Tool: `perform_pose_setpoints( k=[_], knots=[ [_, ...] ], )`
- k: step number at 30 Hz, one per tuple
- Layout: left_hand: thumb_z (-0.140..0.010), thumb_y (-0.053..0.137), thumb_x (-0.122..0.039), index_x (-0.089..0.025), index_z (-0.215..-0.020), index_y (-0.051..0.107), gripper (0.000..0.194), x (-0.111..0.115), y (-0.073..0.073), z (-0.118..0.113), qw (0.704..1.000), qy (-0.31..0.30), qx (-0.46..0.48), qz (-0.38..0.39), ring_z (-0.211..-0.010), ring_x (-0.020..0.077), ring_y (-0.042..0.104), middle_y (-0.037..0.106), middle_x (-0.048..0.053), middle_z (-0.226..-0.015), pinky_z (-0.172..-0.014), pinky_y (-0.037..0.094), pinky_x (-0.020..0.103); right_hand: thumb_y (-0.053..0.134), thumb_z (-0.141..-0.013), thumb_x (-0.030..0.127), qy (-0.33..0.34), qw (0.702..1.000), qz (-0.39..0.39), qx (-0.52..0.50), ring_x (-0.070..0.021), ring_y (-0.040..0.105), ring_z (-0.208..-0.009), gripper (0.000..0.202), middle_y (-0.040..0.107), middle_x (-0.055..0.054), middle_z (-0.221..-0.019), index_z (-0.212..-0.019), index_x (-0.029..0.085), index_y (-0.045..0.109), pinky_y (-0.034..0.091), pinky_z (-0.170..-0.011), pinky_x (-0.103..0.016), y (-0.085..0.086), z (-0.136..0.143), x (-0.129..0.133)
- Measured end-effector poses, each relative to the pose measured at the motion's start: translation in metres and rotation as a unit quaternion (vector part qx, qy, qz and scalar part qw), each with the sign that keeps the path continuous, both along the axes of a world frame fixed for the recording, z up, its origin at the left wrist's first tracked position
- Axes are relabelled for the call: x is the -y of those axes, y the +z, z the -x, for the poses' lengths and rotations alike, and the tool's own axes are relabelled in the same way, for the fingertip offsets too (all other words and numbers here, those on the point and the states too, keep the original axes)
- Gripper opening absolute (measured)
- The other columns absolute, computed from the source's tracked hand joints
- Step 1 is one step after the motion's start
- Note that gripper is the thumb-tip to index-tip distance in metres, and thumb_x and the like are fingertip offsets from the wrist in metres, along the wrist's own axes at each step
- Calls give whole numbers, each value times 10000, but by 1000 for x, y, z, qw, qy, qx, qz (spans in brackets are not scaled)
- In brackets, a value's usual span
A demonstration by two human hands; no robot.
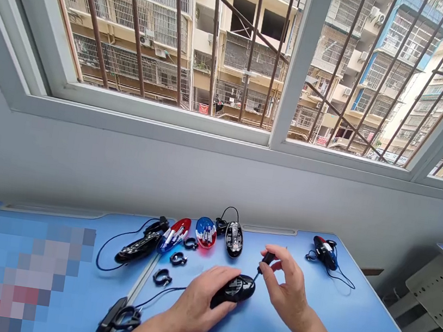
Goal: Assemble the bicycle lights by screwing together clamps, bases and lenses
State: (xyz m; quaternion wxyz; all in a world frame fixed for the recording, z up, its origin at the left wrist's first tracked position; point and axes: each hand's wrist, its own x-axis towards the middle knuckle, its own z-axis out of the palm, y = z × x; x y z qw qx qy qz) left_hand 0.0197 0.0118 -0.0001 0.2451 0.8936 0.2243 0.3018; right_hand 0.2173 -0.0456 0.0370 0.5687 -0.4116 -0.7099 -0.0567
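Observation:
My left hand (205,298) is wrapped round a black oval electronic unit (244,287) resting on the blue table, its far end showing between and beyond the fingers. A thin cable runs from under this hand to a black control piece with a clamp ring (114,318) at the lower left. Between thumb and fingers, my right hand (284,287) pinches the black handle of a small screwdriver (266,260). The screwdriver slants down, and its tip meets the unit's right end. Whether it sits in a screw is too small to see.
Behind the hands lie a red-and-blue oval shell (174,235), another blue-and-red shell (206,232) and an oval black unit (233,239). Several black clamp rings (162,277) lie left. A cabled black-and-red unit (325,252) sits right. The wall and barred window (162,119) rise behind the table.

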Motion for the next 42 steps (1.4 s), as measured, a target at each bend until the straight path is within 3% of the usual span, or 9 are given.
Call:
perform_pose_setpoints(
  k=[26,37,42],
  knots=[
    [-746,608,-193,-225,-1204,535,465,-1,-1,0,1000,12,5,-15,-1030,252,618,662,82,-1151,-911,502,376,510,-876,111,-11,1000,2,-1,-152,631,-766,351,655,-61,-921,-1206,226,484,552,-561,-257,2,0,1],
    [-763,601,-209,-243,-1231,515,477,-7,-18,1,999,9,27,-24,-1016,246,609,652,72,-1147,-900,495,365,510,-874,109,-16,1000,0,-4,-155,635,-757,344,655,-61,-912,-1196,226,492,555,-554,-264,2,1,1],
    [-765,601,-216,-234,-1204,529,446,-4,-10,1,1000,10,22,-20,-1005,246,615,659,72,-1135,-889,502,363,510,-870,102,-21,1000,0,0,-156,632,-757,334,660,-59,-911,-1178,229,499,549,-550,-264,1,0,0]
  ],
)
